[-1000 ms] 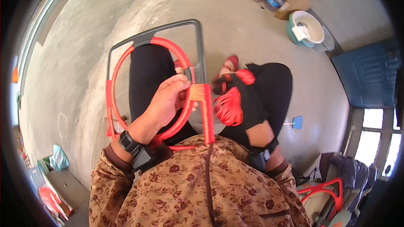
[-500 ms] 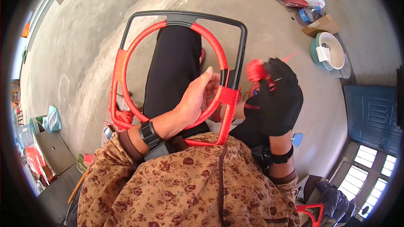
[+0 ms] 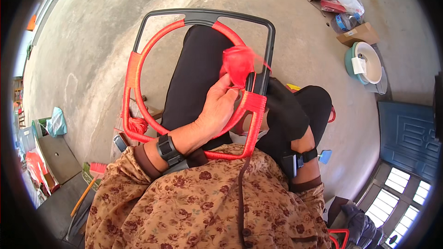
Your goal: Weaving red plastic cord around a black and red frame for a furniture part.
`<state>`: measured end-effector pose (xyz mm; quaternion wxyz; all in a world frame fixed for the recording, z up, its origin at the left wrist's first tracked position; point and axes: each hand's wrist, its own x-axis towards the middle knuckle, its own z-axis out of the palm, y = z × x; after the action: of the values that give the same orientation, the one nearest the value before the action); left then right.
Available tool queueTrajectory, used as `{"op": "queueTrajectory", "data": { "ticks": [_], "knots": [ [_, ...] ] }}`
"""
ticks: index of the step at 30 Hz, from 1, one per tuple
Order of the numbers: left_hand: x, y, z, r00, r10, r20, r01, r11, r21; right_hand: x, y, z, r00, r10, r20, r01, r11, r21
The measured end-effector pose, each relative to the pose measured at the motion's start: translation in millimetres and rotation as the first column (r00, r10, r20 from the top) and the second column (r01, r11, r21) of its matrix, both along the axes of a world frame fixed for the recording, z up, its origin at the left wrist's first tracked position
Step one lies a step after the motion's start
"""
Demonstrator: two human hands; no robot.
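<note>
A black frame (image 3: 272, 41) with a round ring inside stands over my lap, much of it wrapped tightly in red cord (image 3: 131, 76). Bare-skinned, my left hand (image 3: 219, 108) reaches through the ring at its right side. Its thumb and fingers close on a bundle of red cord (image 3: 237, 64), which is smeared by motion. Close beside the bundle, part of the ring shows bare black. My right hand (image 3: 288, 110), in a black glove, is just outside the frame's right bar. Its fingers are blurred and partly hidden behind that bar.
More loose red cord (image 3: 137, 124) hangs by the frame's lower left. My black-trousered knee (image 3: 189, 74) is under the ring. Basins (image 3: 369, 62), a cardboard box (image 3: 357, 34) and a plastic bottle (image 3: 344, 22) stand at the far right, near a blue door (image 3: 408, 131).
The red bundle has moved left from my gloved right hand to the ring, where my left hand grips it. My right hand has moved left and down against the frame's right bar.
</note>
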<state>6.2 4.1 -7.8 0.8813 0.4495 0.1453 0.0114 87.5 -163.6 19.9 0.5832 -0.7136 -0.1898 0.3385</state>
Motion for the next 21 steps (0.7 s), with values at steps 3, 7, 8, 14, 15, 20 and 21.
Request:
{"op": "queueTrajectory", "data": {
  "ticks": [3,7,8,14,15,20,21],
  "knots": [
    [3,-2,4,0.999,0.007,-0.053,-0.010,0.998,-0.056,-9,14,3,0.996,-0.052,-0.066,0.060,0.991,0.121],
    [4,2,21,0.979,-0.006,-0.202,-0.041,0.974,-0.224,5,6,0,0.984,0.148,-0.101,-0.153,0.987,-0.044],
    [4,4,25,0.980,-0.004,-0.199,-0.041,0.974,-0.222,6,4,3,0.991,0.134,-0.025,-0.137,0.982,-0.128],
    [-8,3,14,0.984,-0.123,-0.130,0.111,0.989,-0.097,-12,-26,14,0.762,-0.285,0.582,0.285,0.954,0.095],
    [-10,1,14,0.982,-0.136,-0.129,0.123,0.987,-0.100,-18,-31,20,0.713,-0.537,0.451,0.493,0.841,0.223],
    [-20,1,11,0.954,-0.255,-0.156,0.247,0.967,-0.069,15,-172,-11,0.894,-0.315,-0.318,0.443,0.532,0.722],
    [-20,1,12,0.952,-0.267,-0.151,0.259,0.963,-0.069,9,-176,-6,0.892,-0.326,-0.313,0.447,0.527,0.723]
  ]
}}
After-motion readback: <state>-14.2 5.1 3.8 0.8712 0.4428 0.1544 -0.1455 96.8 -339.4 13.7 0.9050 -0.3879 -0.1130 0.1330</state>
